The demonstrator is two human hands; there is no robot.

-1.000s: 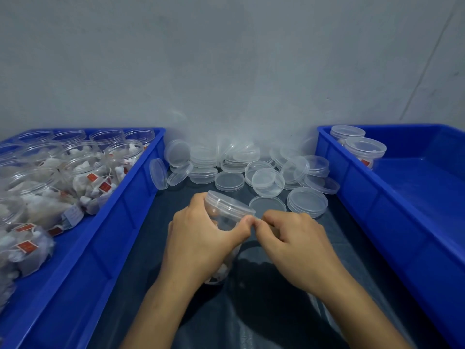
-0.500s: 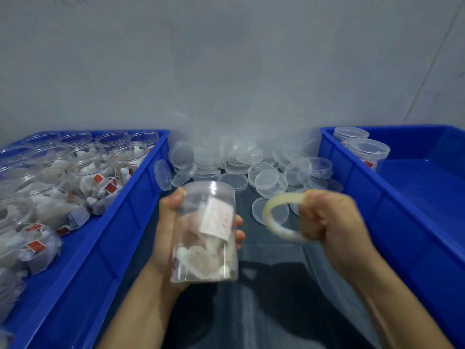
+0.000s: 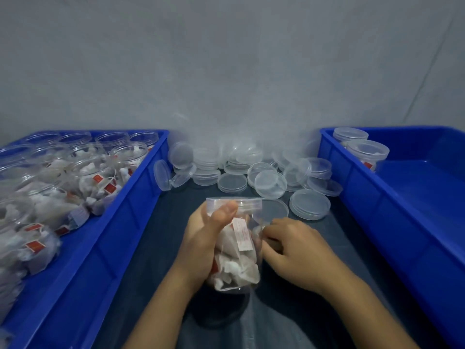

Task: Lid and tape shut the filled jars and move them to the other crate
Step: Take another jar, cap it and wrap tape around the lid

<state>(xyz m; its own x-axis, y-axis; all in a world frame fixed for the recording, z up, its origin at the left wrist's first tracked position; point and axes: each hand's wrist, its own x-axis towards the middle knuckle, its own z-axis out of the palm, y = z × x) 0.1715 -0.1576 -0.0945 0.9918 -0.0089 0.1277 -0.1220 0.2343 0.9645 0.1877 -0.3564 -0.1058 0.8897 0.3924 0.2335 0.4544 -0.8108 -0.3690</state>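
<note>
1. At the left edge of the bench a blue crate [image 3: 105,238] is seen, packed with open clear jars [image 3: 83,170] stuffed with white sachets bearing red tags.
2. Just right of that crate's far corner, against the wall, a heap of loose clear lids [image 3: 266,177] is spread along the back edge of the bench between the two crates.
3. The lidded jar [image 3: 236,250] is held over the dark cloth [image 3: 151,248] at the middle of the bench, near its front edge. Its long axis is close to upright, tipped a little away from the viewer, with the lid end pointing up and toward the wall and its base lowest. White sachets and a pale paper label are visible through its wall.
4. The left hand [image 3: 203,245] is wrapped round the jar's left side, the thumb pressed up onto the lid rim.
5. The right hand [image 3: 294,250] is laid against the jar's right side with fingers curled in at the wall; whether anything is pinched there cannot be told.
6. Compared with half a second earlier, the jar has been brought lower and nearer the bench, and the pale tape ring then held up in the right hand is no longer seen; the right hand has been moved in to the jar.
7. At the right edge a second blue crate [image 3: 377,197] is seen, with two lidded jars [image 3: 364,152] standing in its far left corner.
</note>
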